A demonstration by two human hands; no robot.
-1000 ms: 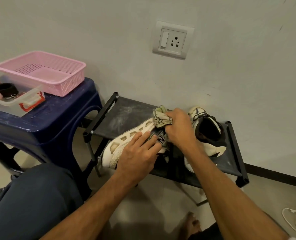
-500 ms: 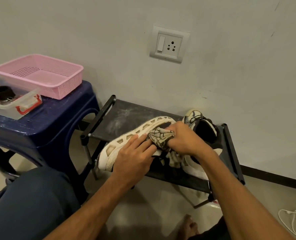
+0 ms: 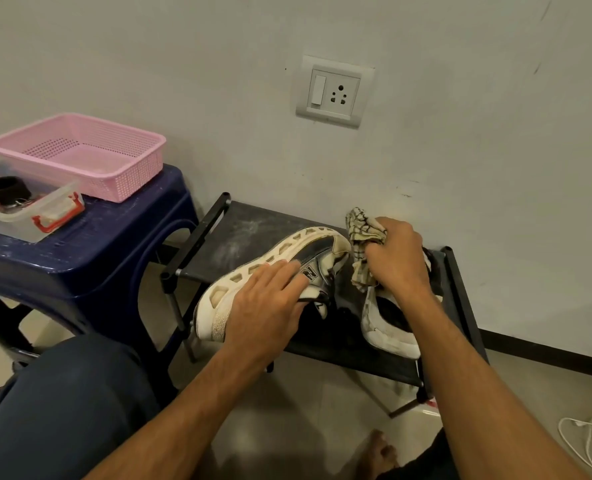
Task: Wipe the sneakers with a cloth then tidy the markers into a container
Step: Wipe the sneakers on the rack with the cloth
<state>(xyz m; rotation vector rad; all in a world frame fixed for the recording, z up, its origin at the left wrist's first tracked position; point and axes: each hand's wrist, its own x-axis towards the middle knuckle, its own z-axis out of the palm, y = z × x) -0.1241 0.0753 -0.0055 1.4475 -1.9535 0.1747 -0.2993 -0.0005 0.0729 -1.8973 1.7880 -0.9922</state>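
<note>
Person, head view. Left forearm [image 3: 183, 410] and right forearm [image 3: 460, 375] bare from wrist to frame edge; left hand [image 3: 266, 306] and right hand [image 3: 396, 258] bare. Left leg [image 3: 66, 410] in dark navy-grey trousers: plain, smooth fabric, soft folds at the knee. Bare foot [image 3: 379, 452] at bottom edge, toes blurred. Right leg [image 3: 422, 464] shows dark fabric, near black in shadow; cut cannot be told.

A stool [image 3: 80, 251] stands left of a low shoe rack [image 3: 253, 230]. On the stool, a basket [image 3: 80, 157] sits behind a clip-lock box [image 3: 21, 216]. On the rack, the left sneaker [image 3: 270, 268] lies on its side beside the right sneaker [image 3: 388, 327], with the cloth [image 3: 360, 237] between them. A wall socket [image 3: 334, 91] is above the rack, and a cable [image 3: 588, 434] lies on the floor at far right.
</note>
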